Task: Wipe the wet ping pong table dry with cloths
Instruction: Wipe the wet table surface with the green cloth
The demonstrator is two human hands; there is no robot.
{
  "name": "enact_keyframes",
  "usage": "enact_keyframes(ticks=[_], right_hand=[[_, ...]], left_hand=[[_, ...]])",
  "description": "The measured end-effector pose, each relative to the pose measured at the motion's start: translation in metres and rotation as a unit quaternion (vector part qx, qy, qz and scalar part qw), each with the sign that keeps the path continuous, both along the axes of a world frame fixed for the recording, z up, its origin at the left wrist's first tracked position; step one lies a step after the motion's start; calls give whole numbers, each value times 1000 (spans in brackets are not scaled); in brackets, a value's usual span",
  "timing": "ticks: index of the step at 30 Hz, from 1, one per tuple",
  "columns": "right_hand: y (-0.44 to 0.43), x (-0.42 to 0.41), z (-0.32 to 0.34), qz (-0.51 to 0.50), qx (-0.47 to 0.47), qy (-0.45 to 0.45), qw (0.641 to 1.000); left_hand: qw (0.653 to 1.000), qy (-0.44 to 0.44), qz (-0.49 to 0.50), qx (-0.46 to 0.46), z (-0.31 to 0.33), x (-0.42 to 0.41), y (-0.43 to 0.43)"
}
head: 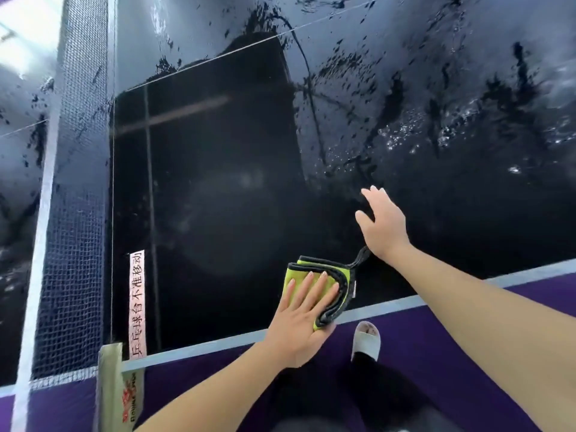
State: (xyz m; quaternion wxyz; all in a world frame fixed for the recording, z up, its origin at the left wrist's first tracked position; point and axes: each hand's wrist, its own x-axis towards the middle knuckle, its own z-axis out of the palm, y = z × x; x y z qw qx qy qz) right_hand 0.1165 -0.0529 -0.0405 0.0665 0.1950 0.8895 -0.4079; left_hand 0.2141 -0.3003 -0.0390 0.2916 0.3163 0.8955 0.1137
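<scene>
Left hand (300,319) on folded cloth (324,291), near edge of wet ping pong table (218,198).
Fingers straight and flat, pressing the yellow-green, dark-trimmed cloth onto the dark tabletop just inside the pale edge line. Right hand (381,224) spread with fingers straight, over the surface beyond the cloth, holding nothing. Water droplets (405,132) far right; net (74,213) left; slippered foot (366,339) below.

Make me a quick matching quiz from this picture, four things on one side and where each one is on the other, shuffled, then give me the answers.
Things:
1. green cloth
2. net
3. right hand
4. slipper

Places:
A. on the purple floor beside the table
B. spread open over the wet table
C. under the left hand, near the table's edge
D. standing along the left of the view

Pairs: 1-C, 2-D, 3-B, 4-A
</scene>
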Motion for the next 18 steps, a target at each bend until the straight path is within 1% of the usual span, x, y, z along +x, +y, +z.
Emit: enact_keyframes(ticks=[4,6,8,9,10,11,12,13,14,15,16,17,18], right_hand=[[25,84,4,20,22,-41,999],[34,108,4,49,44,-66,996],[41,122,8,59,29,-82,994],[42,128,11,56,10,-88,994],[43,134,16,49,-14,-95,994],[44,139,20,38,-39,-102,993],[45,143,25,26,-62,-111,992],[46,146,29,16,-80,-120,989],[46,148,31,11,-89,-125,988],[47,149,33,13,-92,-130,987],[46,149,35,16,-94,-139,986],[46,149,37,17,-96,-148,984],[44,147,40,15,-95,-155,983]], left_hand=[[999,-32,39,4,5,47,18],[993,-75,83,39,12,55,32],[976,-137,148,76,24,59,47],[959,-172,207,90,32,61,53],[926,-228,284,103,32,60,56],[874,-301,357,130,39,59,60],[800,-380,431,172,42,57,62],[724,-424,496,225,45,55,63],[644,-439,557,285,51,51,63],[577,-432,602,343,64,46,64],[527,-422,622,396,73,38,65],[502,-408,628,432,86,29,63],[485,-392,627,467,96,19,59]])
